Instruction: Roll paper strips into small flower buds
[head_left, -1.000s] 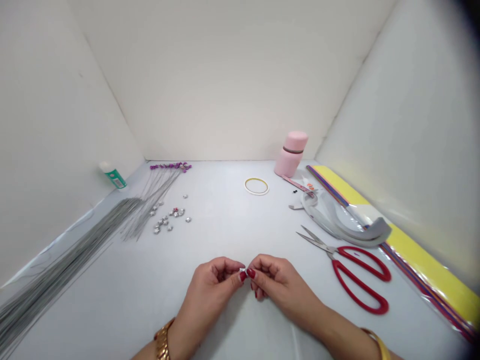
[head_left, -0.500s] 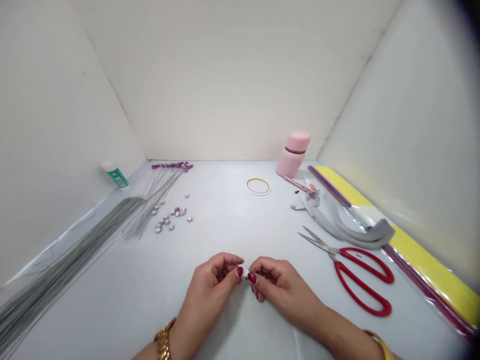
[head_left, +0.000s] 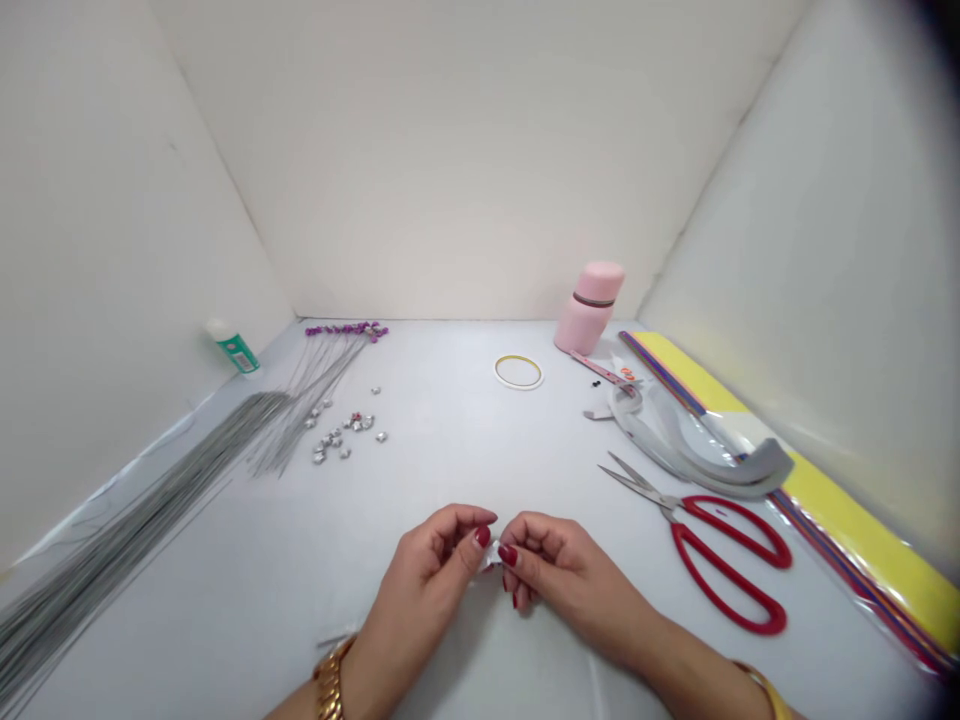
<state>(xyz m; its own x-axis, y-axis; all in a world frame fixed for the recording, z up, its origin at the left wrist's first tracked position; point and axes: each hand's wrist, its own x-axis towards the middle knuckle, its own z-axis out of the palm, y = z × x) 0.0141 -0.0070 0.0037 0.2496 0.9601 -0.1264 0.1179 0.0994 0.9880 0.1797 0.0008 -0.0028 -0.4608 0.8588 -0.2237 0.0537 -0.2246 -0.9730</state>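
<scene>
white panel walls [head_left: 465, 160]: stood beyond the red-nailed bare left hand [head_left: 431, 565] and red-nailed bare right hand [head_left: 555, 560], and out to either side.
pale smooth tabletop [head_left: 450, 450]: spread under both.
bundle of thin grey wires [head_left: 142, 523]: slanted well out to the left of the left hand.
yellow-topped stack of coloured sheets in clear plastic [head_left: 825, 505]: lay far right of the right hand.
red-handled steel scissors [head_left: 666, 502]: right of the right hand, blades parted, tips pointing away.
curved silver-white strips [head_left: 694, 472]: beyond the scissors, seen from the right hand.
right hand: thumb and fingers pinched on a small silver-white piece [head_left: 492, 552].
left hand: narrow curl, index tip just apart from thumb; piece sat at the thumb's edge, couldn't tell if gripped.
pink bottle with dark band [head_left: 589, 310]: beyond the right hand, by the back wall.
purple-tipped grey wires [head_left: 345, 330]: far ahead and left of the left hand.
green-and-white tube [head_left: 238, 350]: farther left.
white ring with yellow inside [head_left: 518, 387]: straight ahead of both hands.
small silver stars [head_left: 319, 457]: scattered ahead-left of the left hand.
silver-white piece: between the two hands, partly hidden by fingers.
</scene>
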